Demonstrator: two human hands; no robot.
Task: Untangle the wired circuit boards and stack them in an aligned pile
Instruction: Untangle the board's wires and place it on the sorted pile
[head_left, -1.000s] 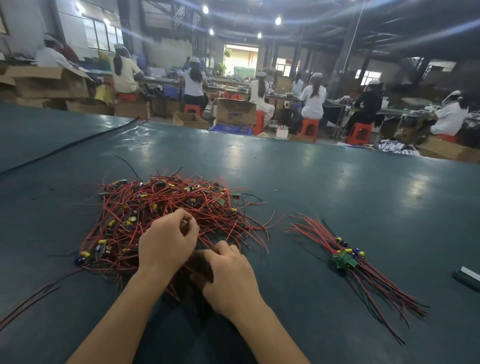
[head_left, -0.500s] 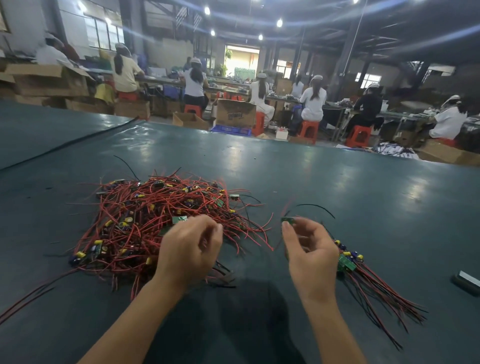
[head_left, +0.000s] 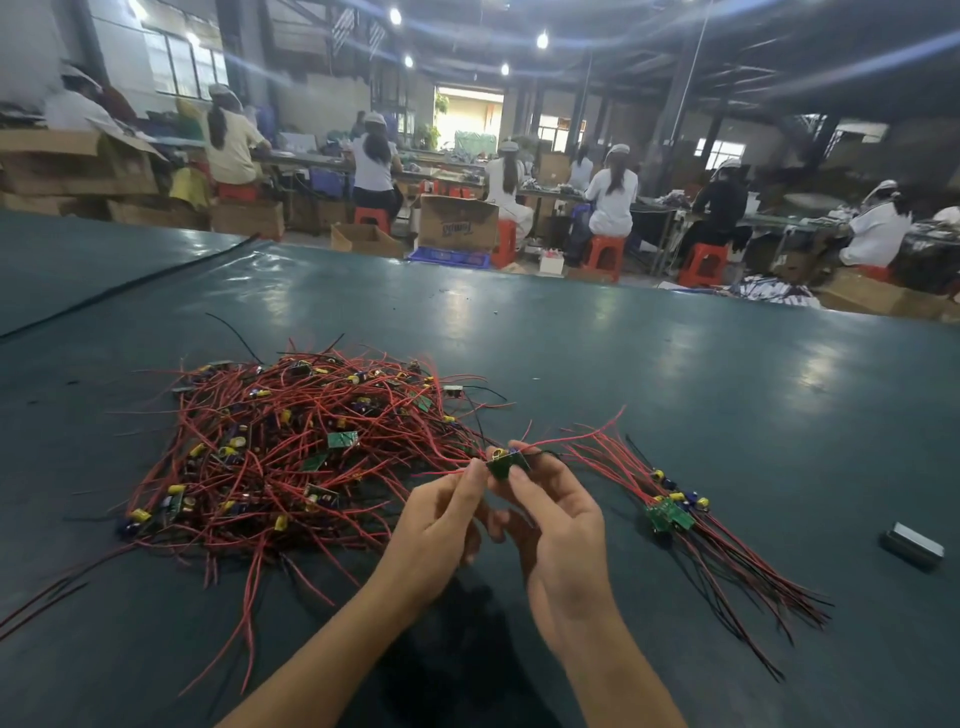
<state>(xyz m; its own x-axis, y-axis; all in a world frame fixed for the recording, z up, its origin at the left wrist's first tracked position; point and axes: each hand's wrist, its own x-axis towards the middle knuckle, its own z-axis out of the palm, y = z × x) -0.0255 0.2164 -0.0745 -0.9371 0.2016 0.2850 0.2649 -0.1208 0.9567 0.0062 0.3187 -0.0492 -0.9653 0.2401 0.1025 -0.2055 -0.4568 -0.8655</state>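
Note:
A tangled heap of small green circuit boards with red and black wires (head_left: 291, 452) lies on the dark green table (head_left: 675, 374), left of centre. A short aligned pile of boards (head_left: 670, 514) lies to the right, its wires fanning toward the near right. Between them, raised above the table, my right hand (head_left: 556, 525) pinches one small green board (head_left: 506, 462) with a yellow-topped capacitor. My left hand (head_left: 441, 525) pinches the red wires coming off that board's left side. Those wires still run back into the heap.
A small dark rectangular block with a pale top (head_left: 911, 545) lies at the near right. A black cable (head_left: 130, 283) runs across the table's far left. Beyond the far edge sit several workers on red stools (head_left: 602, 257) among cardboard boxes (head_left: 457, 223).
A second ago both hands were down in the heap. The right hand then lifted a board out to the right. Now both hands have met at centre, holding that board and its wires.

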